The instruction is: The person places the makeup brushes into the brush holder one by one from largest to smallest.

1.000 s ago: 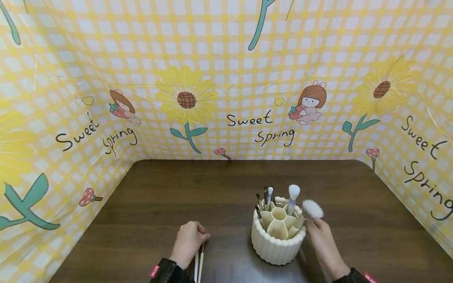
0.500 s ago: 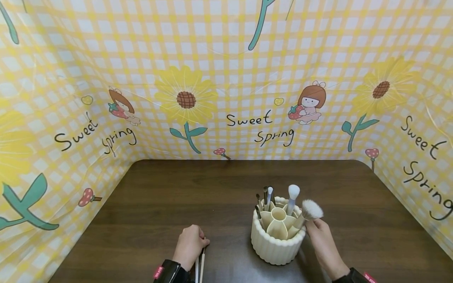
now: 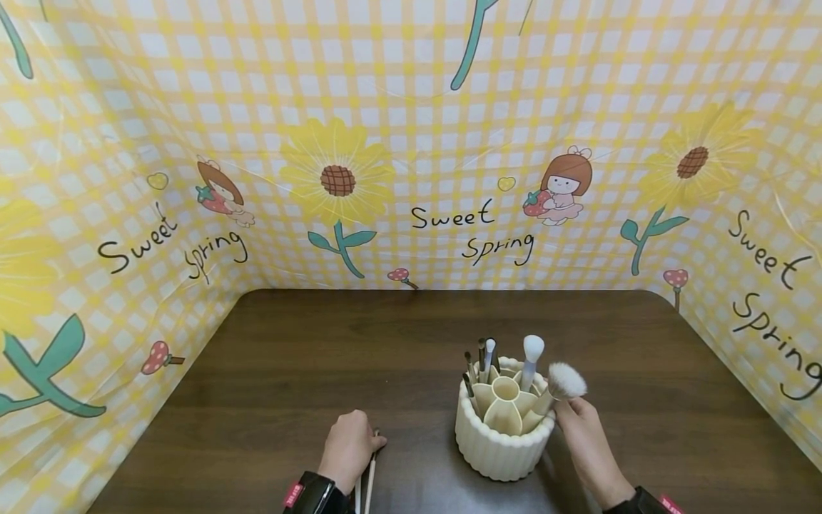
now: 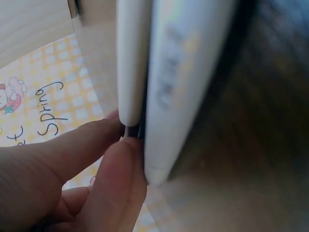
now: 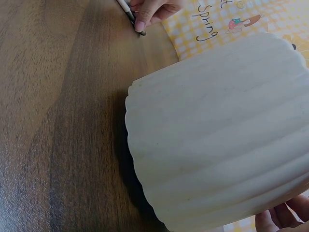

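Note:
Low and left of centre in the head view, my left hand (image 3: 349,447) pinches a slim pale-handled makeup brush (image 3: 371,477) near its dark tip. In the left wrist view, thumb and fingers close just past the end of its handle (image 4: 133,67). A thicker white handle (image 4: 188,77) lies right beside it. My right hand (image 3: 589,442) holds the cream fluted brush holder (image 3: 503,455) at its right side, by the rim. The right wrist view shows its curled fingers (image 5: 281,218) at the holder's edge. A fluffy white brush (image 3: 566,382) leans out above that hand.
Several other makeup brushes stand in the holder's back and left compartments, including a white round-headed one (image 3: 533,350). The dark wooden table (image 3: 321,343) is walled on three sides by yellow checked cloth (image 3: 411,143).
My left hand has come slightly nearer and to the right, its thumb now sticking out to the right and the brush tip showing beside it. The right hand and the holder stay put.

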Available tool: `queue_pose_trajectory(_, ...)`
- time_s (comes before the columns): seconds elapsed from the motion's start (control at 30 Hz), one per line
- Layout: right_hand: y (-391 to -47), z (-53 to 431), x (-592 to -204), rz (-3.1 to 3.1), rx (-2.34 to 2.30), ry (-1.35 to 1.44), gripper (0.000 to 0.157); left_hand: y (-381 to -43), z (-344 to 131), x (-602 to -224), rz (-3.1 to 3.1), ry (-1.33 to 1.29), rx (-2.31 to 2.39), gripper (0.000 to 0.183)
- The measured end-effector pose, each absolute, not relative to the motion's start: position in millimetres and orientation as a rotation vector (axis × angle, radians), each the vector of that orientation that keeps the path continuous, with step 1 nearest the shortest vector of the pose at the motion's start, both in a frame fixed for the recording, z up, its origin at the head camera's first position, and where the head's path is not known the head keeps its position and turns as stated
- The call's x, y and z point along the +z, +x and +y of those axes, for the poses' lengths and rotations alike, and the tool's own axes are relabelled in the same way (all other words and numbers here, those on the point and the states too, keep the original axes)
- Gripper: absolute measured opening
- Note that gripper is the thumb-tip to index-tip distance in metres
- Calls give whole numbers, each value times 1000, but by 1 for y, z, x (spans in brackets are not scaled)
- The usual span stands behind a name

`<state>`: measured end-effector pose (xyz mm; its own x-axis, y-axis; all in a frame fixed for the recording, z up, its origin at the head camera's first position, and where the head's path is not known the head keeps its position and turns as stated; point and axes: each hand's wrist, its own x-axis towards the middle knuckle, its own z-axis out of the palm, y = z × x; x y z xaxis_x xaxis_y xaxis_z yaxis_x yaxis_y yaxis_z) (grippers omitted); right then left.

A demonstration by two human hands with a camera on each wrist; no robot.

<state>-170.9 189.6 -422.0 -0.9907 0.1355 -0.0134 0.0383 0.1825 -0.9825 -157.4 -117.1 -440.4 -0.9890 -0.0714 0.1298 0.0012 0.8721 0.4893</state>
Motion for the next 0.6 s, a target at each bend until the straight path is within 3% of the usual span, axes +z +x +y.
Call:
queue_pose_trajectory(0.2,-172,189,-421,-2374,1924,-206,41,-158,-116,-442,-2889,49,-820,44)
queue_pose_trajectory(0.43,-171,190,-421,-2385,1926,-223,40,-163,-116,-433,-2837,17,-906,20)
queue_pose_trajectory(0.6,-171,191,-421,-2381,1946,-213,41,-166,-112,-417,-2743,46,-1011,14)
